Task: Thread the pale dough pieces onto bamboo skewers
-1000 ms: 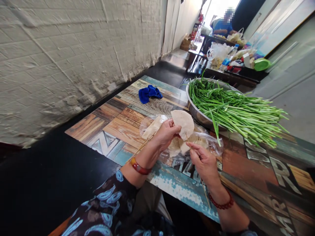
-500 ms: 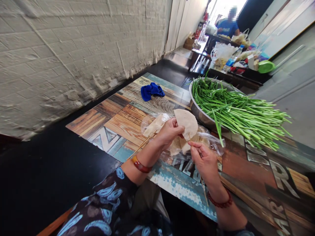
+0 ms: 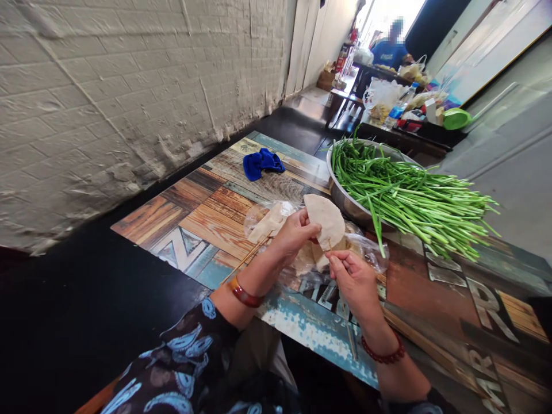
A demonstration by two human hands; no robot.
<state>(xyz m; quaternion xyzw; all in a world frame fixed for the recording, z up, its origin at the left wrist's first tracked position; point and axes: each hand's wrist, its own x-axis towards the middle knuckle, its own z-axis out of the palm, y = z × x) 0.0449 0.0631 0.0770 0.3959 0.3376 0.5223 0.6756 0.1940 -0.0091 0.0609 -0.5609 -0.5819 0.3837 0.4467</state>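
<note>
A pale, thin, flatbread-like sheet [image 3: 325, 217], folded into a fan shape, is pinched between the thumb and fingers of my left hand [image 3: 298, 233]. My right hand [image 3: 356, 283] grips a thin wooden skewer [image 3: 330, 245], its upper end at the sheet's lower edge; how deep it goes I cannot tell. Below my right hand the skewer's thin length, or another stick, shows over the table edge. Under my hands lies a clear plastic bag [image 3: 374, 254] with more pale sheets, partly hidden. Left of my left hand, another sheet [image 3: 268, 223] rests near thin sticks [image 3: 246, 259].
A metal bowl [image 3: 342, 195] heaped with long green stalks [image 3: 405, 198] stands at the right, stalks overhanging its rim. A blue cloth [image 3: 262, 163] lies on the patterned table [image 3: 215, 221]. Farther back, a person in blue [image 3: 388, 54] is near a cluttered table; a wall runs along the left.
The whole view has shifted slightly, with the background moving left. Both hands keep their grips on the sheet and skewer; their positions relative to each other look almost the same.
</note>
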